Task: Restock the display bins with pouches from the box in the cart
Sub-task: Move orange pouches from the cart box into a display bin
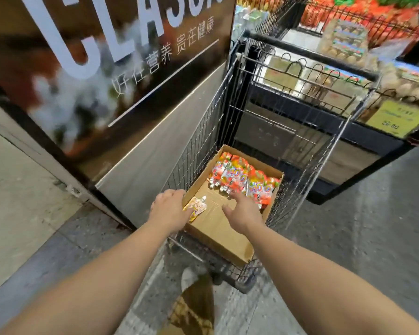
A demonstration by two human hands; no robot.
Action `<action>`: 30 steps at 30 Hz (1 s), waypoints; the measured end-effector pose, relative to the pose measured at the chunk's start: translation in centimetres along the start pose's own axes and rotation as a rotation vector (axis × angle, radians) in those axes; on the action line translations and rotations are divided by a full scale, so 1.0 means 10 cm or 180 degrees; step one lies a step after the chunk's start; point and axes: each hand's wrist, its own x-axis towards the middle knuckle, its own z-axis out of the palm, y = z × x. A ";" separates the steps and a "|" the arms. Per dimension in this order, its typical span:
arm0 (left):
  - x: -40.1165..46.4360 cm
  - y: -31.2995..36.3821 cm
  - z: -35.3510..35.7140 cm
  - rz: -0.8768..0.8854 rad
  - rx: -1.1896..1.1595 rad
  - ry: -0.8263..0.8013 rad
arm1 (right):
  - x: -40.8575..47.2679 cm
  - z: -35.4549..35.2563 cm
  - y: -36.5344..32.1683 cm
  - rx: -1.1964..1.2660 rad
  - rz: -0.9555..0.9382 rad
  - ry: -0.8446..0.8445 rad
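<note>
Shop aisle, grey speckled floor (pixel 348 238); a dark printed display panel (pixel 102 68) fills the upper left of the frame, and blurred produce stands sit at upper right. Wire cart (pixel 307 180) stands at centre, with an open cardboard box (pixel 218 228) on its base. Orange-and-red spouted pouches (pixel 242 180) lie packed in a row along the far side of the box, caps pointing toward the camera; near half of the box floor is bare cardboard. One yellow pouch (pixel 197 208) lies apart in the near-left corner, touching the box wall. Left hand (pixel 170 207) rests over that near-left rim, fingers curled down on the cardboard edge next to the yellow pouch; whether they also pinch the pouch, cannot tell. Right hand (pixel 242 211) reaches in over the bare cardboard, fingers spread wide and holding nothing, tips just beside the nearest caps of the orange row. Display bins are not in view at this moment. Judged step: gathering a handful from the row. To do it well, keep the left hand steadying the box so it does not slide on the wire, bring the right fingers down over several pouches at once, and grip the bodies rather than the slippery caps. Film looks glossy; a loose stack may fan out and drop through the grasp.
</note>
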 end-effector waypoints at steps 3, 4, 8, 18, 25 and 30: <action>0.40 0.00 0.14 -0.0028 -0.0145 -0.0267 | 0.46 0.07 0.06 -0.0106 0.0140 -0.0172; 0.52 -0.01 0.20 -0.0056 -0.0189 -0.0330 | 0.60 0.11 0.07 -0.0056 0.0203 -0.0214; 0.85 -0.06 0.48 -0.0236 -0.0335 -0.0521 | 1.04 0.46 0.18 0.0211 0.0491 -0.0594; 1.41 -0.21 1.23 -0.0839 -0.0797 -0.0656 | 2.23 1.74 0.35 0.0946 0.1059 -0.1329; 1.54 -0.33 1.53 -0.1199 -0.0773 -0.0874 | 2.48 2.16 0.34 0.1918 0.2006 -0.0901; 1.69 -0.35 1.58 -0.1222 -0.0898 -0.0777 | 2.57 2.25 0.33 0.2935 0.2671 -0.0807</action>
